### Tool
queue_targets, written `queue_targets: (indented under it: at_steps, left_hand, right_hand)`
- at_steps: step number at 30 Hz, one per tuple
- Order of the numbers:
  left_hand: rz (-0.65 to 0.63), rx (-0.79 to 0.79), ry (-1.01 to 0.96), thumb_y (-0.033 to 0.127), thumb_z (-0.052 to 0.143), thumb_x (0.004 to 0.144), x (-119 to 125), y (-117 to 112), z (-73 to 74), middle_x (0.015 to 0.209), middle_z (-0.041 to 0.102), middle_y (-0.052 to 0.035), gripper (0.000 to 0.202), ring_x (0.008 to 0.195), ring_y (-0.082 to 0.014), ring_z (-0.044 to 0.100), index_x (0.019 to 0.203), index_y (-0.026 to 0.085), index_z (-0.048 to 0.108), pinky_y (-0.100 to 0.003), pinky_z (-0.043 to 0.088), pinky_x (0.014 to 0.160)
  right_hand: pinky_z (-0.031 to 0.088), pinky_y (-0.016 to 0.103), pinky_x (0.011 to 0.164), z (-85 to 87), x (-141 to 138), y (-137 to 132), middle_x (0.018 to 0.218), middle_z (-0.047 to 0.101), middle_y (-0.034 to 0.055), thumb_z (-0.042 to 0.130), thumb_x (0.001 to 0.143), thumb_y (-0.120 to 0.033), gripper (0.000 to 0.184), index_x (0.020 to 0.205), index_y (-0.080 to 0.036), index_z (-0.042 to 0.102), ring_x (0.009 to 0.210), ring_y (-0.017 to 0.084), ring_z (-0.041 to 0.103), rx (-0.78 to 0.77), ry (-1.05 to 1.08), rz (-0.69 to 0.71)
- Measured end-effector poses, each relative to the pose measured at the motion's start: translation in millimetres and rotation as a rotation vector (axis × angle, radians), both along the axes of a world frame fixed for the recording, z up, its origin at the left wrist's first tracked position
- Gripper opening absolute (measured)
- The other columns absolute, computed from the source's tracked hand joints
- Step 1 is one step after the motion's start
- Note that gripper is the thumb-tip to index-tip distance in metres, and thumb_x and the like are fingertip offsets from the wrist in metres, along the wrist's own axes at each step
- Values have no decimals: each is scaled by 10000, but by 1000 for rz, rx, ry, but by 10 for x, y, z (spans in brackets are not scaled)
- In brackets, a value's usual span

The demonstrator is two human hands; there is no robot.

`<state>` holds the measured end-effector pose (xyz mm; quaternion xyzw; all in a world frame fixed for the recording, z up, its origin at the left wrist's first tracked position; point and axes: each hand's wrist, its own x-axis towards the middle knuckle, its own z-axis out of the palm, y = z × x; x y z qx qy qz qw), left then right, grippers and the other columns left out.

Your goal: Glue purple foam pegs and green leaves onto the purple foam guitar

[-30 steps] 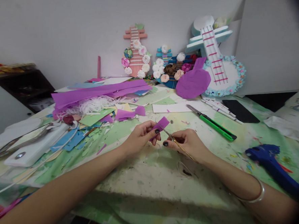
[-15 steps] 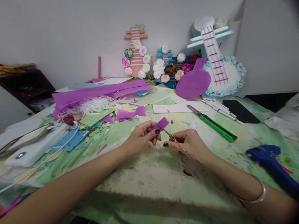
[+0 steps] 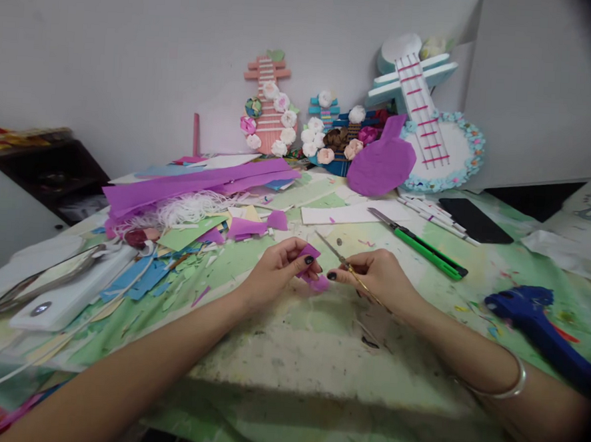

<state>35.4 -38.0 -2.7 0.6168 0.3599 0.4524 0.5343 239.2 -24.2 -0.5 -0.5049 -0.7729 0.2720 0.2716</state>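
My left hand [image 3: 287, 264] pinches a small piece of purple paper [image 3: 309, 251] between thumb and fingers, above the middle of the table. Just below those fingers, a loose purple scrap [image 3: 320, 284] shows, slightly blurred. My right hand [image 3: 372, 276] is closed around gold-handled scissors [image 3: 355, 273]. Their blades point up and left, close to the paper but apart from it. Beyond the hands lies a green utility knife [image 3: 419, 245] with its blade out, near a white strip [image 3: 336, 213].
A blue glue gun [image 3: 525, 315] lies at right, with a black phone [image 3: 476, 220] behind it. Long purple paper [image 3: 198, 183], white string [image 3: 190, 211] and coloured scraps cover the left. Decorated lute-shaped crafts [image 3: 426, 122] lean on the wall. A white device with a cable [image 3: 75, 291] sits front left.
The purple paper has been cut: its outer end has come off and dropped below my left hand. The scissors have drawn away from the piece still held.
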Motion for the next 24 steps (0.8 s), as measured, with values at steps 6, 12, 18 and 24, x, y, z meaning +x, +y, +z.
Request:
queue_targets:
  at_steps: [6, 12, 18, 24]
  left_hand:
    - [-14, -23, -25, 319, 610, 822, -12, 4, -9, 808, 680, -59, 189, 782, -173, 658, 894, 151, 562, -299, 509, 702]
    - [0, -115, -121, 242, 681, 764, 12, -14, 1, 823, 683, -50, 199, 718, -160, 673, 888, 139, 563, -312, 535, 709]
    - [-15, -302, -275, 212, 714, 733, -26, 10, 0, 852, 684, -79, 195, 790, -159, 668, 873, 109, 627, -288, 527, 772]
    - [3, -432, -450, 154, 730, 705, -91, 61, -5, 772, 622, -9, 157, 736, -107, 609, 835, 150, 642, -279, 504, 748]
  right_hand:
    - [211, 251, 471, 45, 89, 78, 499, 393, -23, 561, 737, -601, 475, 682, -141, 671, 498, 100, 318, 115, -32, -103]
    - [308, 257, 534, 31, 148, 175, 634, 605, 12, 668, 679, -473, 443, 999, -170, 627, 580, 159, 516, 123, -220, -234]
    - [374, 261, 601, -70, 223, 289, 837, 696, 69, 612, 703, -221, 445, 1133, -145, 524, 722, 196, 606, 172, -279, -239]
    - [421, 275, 638, -93, 220, 288, 921, 696, 100, 607, 735, -258, 363, 1079, -154, 554, 709, 188, 616, 175, -253, -188]
